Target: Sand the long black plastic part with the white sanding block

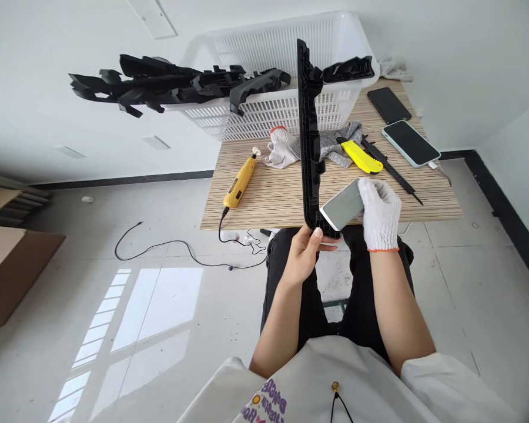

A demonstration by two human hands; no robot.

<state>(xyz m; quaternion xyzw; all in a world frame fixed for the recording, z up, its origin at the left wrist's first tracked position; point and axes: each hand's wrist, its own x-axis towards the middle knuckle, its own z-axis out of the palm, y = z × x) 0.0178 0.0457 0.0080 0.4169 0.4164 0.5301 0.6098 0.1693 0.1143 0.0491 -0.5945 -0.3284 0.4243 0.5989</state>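
My left hand [305, 254], bare, is closed on the lower end of a long black plastic trim piece [309, 141]. The piece stands up lengthwise in front of me, with its ribbed side showing and its bottom bent to the right. My right hand [381, 211] wears a white knitted glove with an orange cuff edge. Its fingers grip a flat grey rectangular pad [344, 205] with a white edge. The pad's left corner is close to the trim piece's lower end; whether they touch I cannot tell.
A white plastic basket [264, 114] of black trim pieces [171, 82] stands on the wooden table [273, 197]. A yellow corded rotary tool [240, 183], gloves [283, 147], a yellow utility knife [360, 156], a caliper [394, 172] and two phones [412, 143] lie there. A cable [171, 242] crosses the floor.
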